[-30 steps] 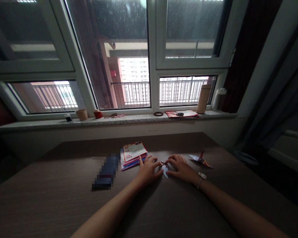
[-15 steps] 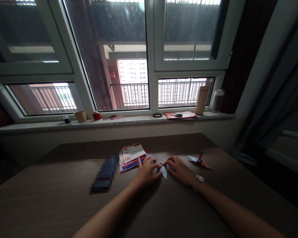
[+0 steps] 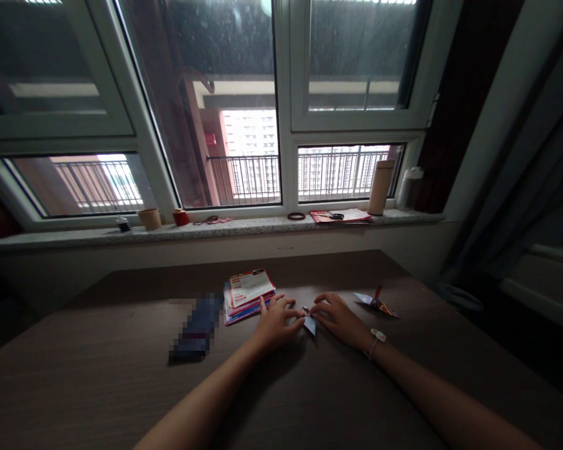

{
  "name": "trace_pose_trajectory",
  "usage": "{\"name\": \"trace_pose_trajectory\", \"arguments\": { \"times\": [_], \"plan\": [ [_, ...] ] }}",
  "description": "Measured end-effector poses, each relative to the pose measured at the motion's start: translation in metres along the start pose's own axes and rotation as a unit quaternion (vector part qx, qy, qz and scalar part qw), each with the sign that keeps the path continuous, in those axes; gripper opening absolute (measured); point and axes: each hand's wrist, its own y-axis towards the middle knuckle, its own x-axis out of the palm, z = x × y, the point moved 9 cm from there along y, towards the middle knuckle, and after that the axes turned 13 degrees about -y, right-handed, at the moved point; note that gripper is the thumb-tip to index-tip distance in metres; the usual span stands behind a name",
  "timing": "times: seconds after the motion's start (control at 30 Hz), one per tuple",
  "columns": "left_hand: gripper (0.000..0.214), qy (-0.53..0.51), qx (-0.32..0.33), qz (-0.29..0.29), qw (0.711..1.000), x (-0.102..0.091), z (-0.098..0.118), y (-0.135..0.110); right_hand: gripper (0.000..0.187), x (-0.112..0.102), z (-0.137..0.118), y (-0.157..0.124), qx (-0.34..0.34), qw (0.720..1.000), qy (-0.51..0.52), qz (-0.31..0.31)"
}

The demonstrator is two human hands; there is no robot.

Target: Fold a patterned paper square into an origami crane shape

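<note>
A small folded paper piece (image 3: pixel 309 324), pale blue with a dark tip, lies on the brown table (image 3: pixel 98 387) between my hands. My left hand (image 3: pixel 276 320) rests on the table with its thumb pressing the paper's left side and the fingers curled. My right hand (image 3: pixel 340 319) pinches the paper's right side with bent fingers; a band sits on that wrist. A finished colourful folded paper figure (image 3: pixel 378 302) lies just right of my right hand.
A stack of colourful paper sheets (image 3: pixel 248 292) sits left of my left hand. A dark oblong thing (image 3: pixel 197 328), blurred out, lies further left. The windowsill (image 3: pixel 263 226) holds small cups, a tall cylinder (image 3: pixel 380 186), a jug, scissors and papers.
Both hands stay on the small paper, working it slightly; the paper looks a little more folded in. The view shifted a bit.
</note>
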Motion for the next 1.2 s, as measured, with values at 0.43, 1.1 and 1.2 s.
{"name": "trace_pose_trajectory", "arguments": {
  "times": [0.43, 1.1, 1.2],
  "plan": [
    [0.015, 0.031, -0.006, 0.019, 0.999, 0.006, -0.003, 0.007, 0.018, 0.010, 0.009, 0.004, 0.039, 0.999, 0.006, -0.026],
    [0.026, 0.073, -0.007, 0.045, 0.996, 0.005, 0.018, 0.005, 0.011, 0.008, 0.010, 0.007, 0.053, 0.999, -0.006, -0.007],
    [0.036, 0.080, -0.005, 0.025, 0.997, 0.006, 0.018, 0.001, 0.011, 0.008, 0.009, 0.006, 0.051, 0.999, -0.009, -0.005]
  ]
}}
